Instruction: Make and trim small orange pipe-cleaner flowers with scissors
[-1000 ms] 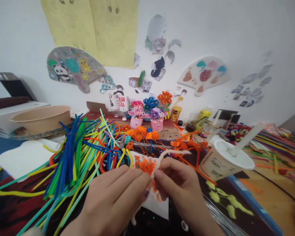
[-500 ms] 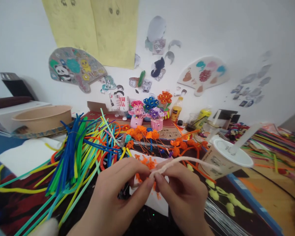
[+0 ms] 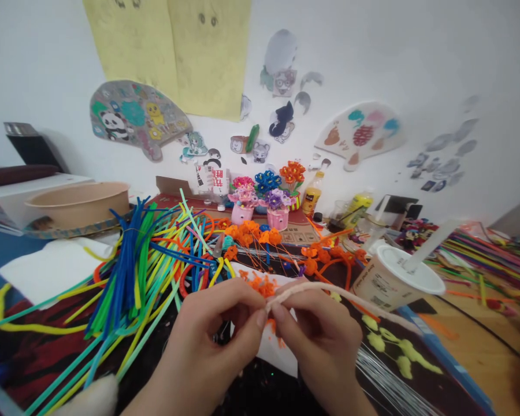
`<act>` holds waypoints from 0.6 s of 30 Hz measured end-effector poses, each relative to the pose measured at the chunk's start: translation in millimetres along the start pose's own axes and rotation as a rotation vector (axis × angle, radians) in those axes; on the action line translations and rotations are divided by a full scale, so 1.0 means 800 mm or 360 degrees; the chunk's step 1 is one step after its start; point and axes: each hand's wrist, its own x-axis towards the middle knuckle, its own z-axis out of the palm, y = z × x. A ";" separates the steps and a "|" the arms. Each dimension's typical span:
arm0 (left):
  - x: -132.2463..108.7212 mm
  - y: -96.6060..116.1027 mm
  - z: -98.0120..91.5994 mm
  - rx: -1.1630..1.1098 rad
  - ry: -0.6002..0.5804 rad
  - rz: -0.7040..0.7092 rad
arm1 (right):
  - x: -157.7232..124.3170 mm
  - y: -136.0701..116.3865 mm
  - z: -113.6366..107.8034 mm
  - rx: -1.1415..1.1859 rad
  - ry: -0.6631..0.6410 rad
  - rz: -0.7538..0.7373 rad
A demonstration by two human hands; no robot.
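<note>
Well to the left of a white paper sheet strewn with orange fuzz (image 3: pixel 281 361) sits a tan, wide-rimmed bowl (image 3: pixel 78 202); nearer that sheet, on the same side, a tied bundle of blue and green fuzzy stems (image 3: pixel 130 271) lies over loose yellow and turquoise ones. The left hand (image 3: pixel 203 326), above the sheet's left edge, pinches thumb against forefinger on a pale pink fuzzy stem (image 3: pixel 329 286), though the fingers hide the exact joint. Behind the sheet stand two pink pots of fuzzy flowers (image 3: pixel 242 215). Over the sheet's right part, the right hand (image 3: pixel 325 329) grips the same stem close beside the left fingertips, its free end arching rightward. Right of the sheet lie thin silver wires (image 3: pixel 385 375), a white-lidded paper cup (image 3: pixel 383 283) and yellow-green fuzzy pieces (image 3: pixel 398 349).
</note>
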 end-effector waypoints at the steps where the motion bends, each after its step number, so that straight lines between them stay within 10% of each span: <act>1: 0.000 0.000 0.000 -0.0033 -0.0012 0.0011 | 0.000 0.000 0.000 0.0015 0.0012 0.0048; 18: -0.007 -0.009 0.002 0.0311 0.0196 0.0217 | -0.003 0.004 0.002 0.0019 -0.0134 -0.0013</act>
